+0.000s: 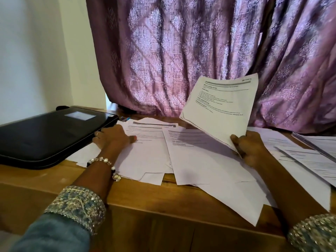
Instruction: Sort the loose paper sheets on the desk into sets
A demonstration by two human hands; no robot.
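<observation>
Right hand (pixel 249 148) grips lifted sheaf (pixel 221 108) by lower corner, long axis tilted toward upper right, print unreadable. Left hand (pixel 113 137) flat, fingers spread, on loose sheets (pixel 149 153) on surface (pixel 145 200).

Non-task items I log from my remote station: one black case (pixel 49 135), flat, closed, at the desk's left end, with a pale rectangular label on its lid (text unreadable). One purple patterned curtain (pixel 181 55), hanging in folds behind the desk. One pale wall (pixel 32 51), left of the curtain, above the case.
</observation>
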